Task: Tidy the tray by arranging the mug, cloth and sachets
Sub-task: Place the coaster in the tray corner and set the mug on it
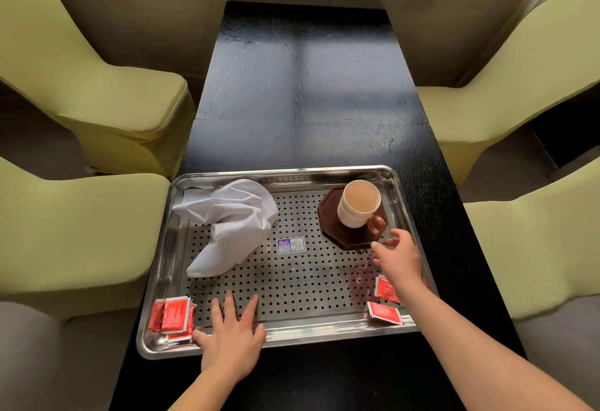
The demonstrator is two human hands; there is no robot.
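Both hands empty — left hand (pixel 231 334) flat on tray (pixel 285 334), right hand (pixel 397 256) spread near mug (pixel 357 204).

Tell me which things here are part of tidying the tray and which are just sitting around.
Part of the job:
tray
mug
white cloth
red sachets, left corner
red sachets, right corner

Just there:
brown coaster under the mug
sticker on the tray floor
black table
green chairs
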